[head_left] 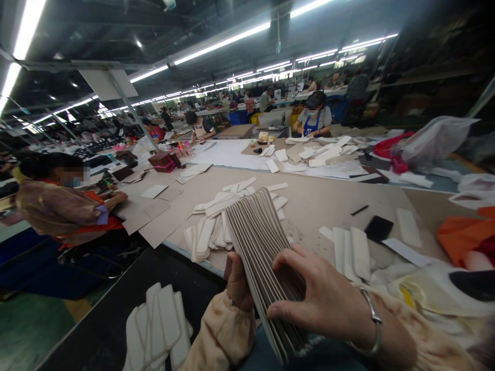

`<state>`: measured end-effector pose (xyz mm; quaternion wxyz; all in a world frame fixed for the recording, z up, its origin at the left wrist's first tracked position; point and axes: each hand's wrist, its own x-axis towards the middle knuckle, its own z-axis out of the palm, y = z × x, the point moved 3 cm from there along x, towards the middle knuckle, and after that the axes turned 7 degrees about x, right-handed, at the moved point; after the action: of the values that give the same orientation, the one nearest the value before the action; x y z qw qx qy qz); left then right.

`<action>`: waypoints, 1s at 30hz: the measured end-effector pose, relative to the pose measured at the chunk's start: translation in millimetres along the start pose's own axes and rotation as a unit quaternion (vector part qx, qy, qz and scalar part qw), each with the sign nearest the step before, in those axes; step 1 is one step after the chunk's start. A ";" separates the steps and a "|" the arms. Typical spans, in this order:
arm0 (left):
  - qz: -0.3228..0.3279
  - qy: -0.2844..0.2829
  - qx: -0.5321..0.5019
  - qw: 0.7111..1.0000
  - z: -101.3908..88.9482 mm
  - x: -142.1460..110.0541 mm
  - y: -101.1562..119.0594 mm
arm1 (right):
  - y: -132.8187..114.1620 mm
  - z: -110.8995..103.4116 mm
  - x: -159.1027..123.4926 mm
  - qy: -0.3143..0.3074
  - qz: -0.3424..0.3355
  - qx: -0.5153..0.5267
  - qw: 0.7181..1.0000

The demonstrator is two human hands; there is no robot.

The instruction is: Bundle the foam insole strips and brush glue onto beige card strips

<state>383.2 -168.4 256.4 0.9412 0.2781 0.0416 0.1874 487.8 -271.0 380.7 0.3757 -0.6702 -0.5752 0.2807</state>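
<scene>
Grey-brown stacked strips (257, 232) are held up before the surface (320, 206), grasped in the left hand (240, 284); the right hand (319, 291) spans them, probably keeping them aligned, though whether it grips is unclear. Pale strips (204, 237) lie beyond.

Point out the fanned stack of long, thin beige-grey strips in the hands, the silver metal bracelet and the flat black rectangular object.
Fanned strip stack (258, 242): head view, on the strips' edges.
Silver metal bracelet (376, 319): head view, on its mid-band.
Flat black rectangular object (378, 229): head view, centre of its top face.
</scene>
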 end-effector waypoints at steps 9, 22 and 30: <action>0.001 -0.005 0.002 1.000 1.4 -1.0 -1.7 | -3.1 -0.8 -4.8 0.007 0.002 -0.005 1.000; 0.004 -0.009 -0.015 1.000 10.6 -0.9 -2.3 | 1.0 -0.8 -9.4 0.011 -0.024 -0.015 1.000; 0.005 0.017 -0.017 1.000 14.0 2.6 0.8 | 12.9 0.7 -8.3 0.058 -0.037 0.021 0.997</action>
<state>387.9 -174.0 268.7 0.9440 0.2590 0.0531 0.1972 493.0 -279.8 369.1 0.4329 -0.6554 -0.5708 0.2392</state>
